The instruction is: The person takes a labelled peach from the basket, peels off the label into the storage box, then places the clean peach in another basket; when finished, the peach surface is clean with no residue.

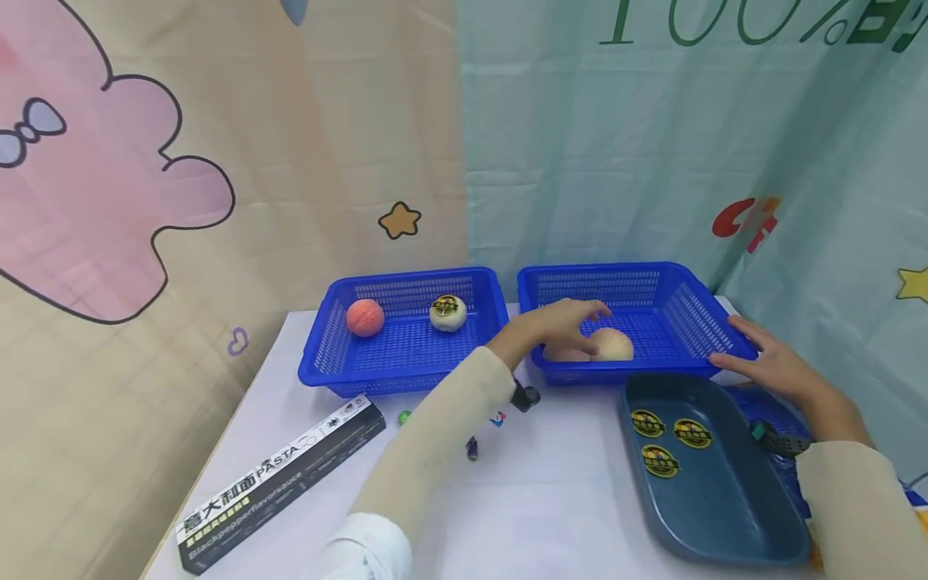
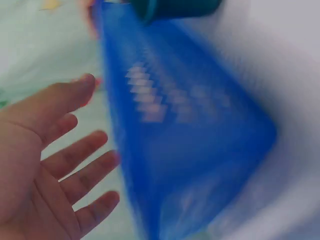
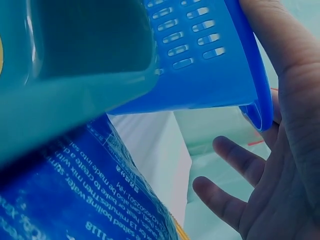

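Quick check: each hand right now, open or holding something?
Left hand: open, holding nothing, over the right blue plastic basket.
Right hand: closed, holding that basket's edge between thumb and fingers.

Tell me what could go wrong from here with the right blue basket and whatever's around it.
The right hand is at the rim of the right blue basket; a tug might bump it into the dark teal tray close in front.

The left hand is right at the round beige ball inside; a nudge could set it rolling.

The left sleeve crosses the table, so it might brush the small items near it.
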Motion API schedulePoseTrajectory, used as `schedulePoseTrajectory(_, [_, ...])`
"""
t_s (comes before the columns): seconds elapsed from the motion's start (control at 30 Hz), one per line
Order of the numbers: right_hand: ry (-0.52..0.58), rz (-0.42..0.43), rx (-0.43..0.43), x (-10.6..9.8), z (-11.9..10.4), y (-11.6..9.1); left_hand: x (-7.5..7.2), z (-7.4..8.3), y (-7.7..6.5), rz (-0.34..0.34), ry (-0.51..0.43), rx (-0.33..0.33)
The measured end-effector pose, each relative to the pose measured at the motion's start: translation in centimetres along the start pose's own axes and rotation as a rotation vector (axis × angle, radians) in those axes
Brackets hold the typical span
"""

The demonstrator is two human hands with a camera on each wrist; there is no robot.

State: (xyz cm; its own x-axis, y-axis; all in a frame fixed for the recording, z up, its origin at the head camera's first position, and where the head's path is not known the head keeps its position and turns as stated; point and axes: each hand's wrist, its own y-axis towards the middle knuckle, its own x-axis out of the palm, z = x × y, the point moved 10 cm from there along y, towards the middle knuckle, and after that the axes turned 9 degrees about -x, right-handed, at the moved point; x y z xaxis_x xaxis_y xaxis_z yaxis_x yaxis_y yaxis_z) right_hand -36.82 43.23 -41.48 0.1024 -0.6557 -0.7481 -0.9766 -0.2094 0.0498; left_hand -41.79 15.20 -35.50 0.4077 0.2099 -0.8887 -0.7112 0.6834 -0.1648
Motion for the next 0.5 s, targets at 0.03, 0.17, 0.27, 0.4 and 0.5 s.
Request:
schedulePoseTrajectory(0.03, [0.003, -0.004, -0.007, 0.1, 0.0, -0.1, -0.8, -0.5, -1.3, 0.022, 0.003, 0.035])
schedulePoseTrajectory(0.17, [0.004, -0.019, -0.009, 0.6, 0.2, -0.5, -4.3, -4.7, -8.0, 0.123, -0.045, 0.033])
schedulePoseTrajectory(0.27, [0.017, -0.023, -0.005, 0.7, 0.4, -0.6, -6.4, -9.5, -14.2, 0.228, -0.080, -0.067])
schedulePoseTrajectory(0.4, [0.039, -0.030, -0.006, 0.6, 0.4, -0.5, -7.5, -16.4, -22.9, 0.412, -0.127, -0.213])
schedulePoseTrajectory(0.5, [0.043, -0.044, -0.008, 0.6, 0.3, -0.1, -7.1, -21.1, -29.1, 0.559, -0.124, -0.316])
